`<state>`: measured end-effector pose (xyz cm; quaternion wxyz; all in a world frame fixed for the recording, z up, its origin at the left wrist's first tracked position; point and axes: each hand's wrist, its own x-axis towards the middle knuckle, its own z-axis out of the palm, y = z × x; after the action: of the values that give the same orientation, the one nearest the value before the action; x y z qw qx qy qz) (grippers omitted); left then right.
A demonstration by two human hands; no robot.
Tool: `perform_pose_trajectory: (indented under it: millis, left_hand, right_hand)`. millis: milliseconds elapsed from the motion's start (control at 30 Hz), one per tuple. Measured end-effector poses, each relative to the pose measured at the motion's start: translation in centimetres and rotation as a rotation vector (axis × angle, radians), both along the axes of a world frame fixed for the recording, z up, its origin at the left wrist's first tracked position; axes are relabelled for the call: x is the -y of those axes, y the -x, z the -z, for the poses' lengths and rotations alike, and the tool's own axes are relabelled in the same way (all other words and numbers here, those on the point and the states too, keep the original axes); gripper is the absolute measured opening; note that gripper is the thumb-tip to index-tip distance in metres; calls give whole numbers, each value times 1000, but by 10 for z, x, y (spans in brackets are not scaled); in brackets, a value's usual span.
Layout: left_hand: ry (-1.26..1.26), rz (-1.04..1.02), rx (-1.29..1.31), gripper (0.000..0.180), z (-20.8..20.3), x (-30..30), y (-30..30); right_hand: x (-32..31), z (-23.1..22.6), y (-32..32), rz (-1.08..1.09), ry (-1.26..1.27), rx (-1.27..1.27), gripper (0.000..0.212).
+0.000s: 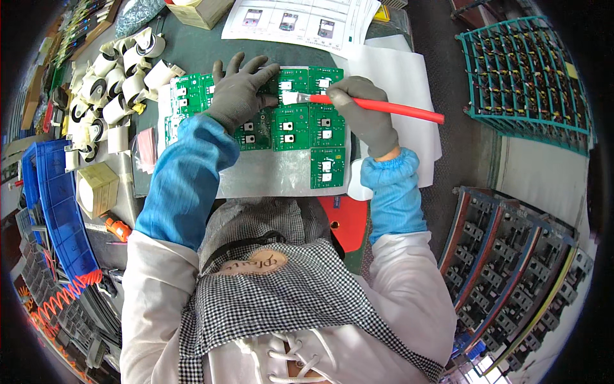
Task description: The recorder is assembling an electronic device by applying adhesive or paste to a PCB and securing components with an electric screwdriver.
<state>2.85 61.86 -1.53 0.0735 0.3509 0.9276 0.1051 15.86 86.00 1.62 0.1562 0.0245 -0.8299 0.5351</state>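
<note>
Several green circuit boards [291, 121] lie side by side on a pale sheet [262, 176] in front of me, white and dark square parts on them. In a grey glove, my left hand [238, 93] rests with spread fingers on the boards left of centre, covering some of them. My right hand [366, 115], gloved too, is closed round a brush [409, 111] with a red handle. Its pale bristles point left over an upper middle board, close to my left thumb; whether they touch it I cannot tell. One board [327, 168] sits lowest at the right.
Printed sheets [297, 24] and blank white paper [400, 73] lie beyond and right of the boards. White cylindrical parts [118, 83] are heaped at the left, above a blue bin [61, 205] and an orange tool [118, 227]. A teal rack [527, 83] stands far right.
</note>
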Motion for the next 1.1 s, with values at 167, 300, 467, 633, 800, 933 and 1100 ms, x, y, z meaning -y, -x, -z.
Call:
perform_pose_trajectory:
  millis: [167,300,467,633,800,933,1100]
  left_hand:
    - [8,0,3,78,-1,1,-1]
    - [1,-7,25,76,-3,-1,-3]
    - [-28,21,12,78,3,0,2]
    - [-52,1,41,78,2,4,7]
    - [-159,36,17,70,2,7,9]
    - [-160,-28,108,81,-8,11,-4]
    - [-414,-132,135,85,-24,61,-23]
  right_hand:
    - [2,-15,-5,6,72,19,10]
    - [2,2,-1,66,76,81,11]
    - [-3,-15,-5,128,348,229,12]
    - [-3,8,19,58,106,81,16]
    - [11,-45,2,259,254,141,16]
    - [58,-100,15,68,72,-88,22]
    - [161,-166,54,-343,-32,-188,26]
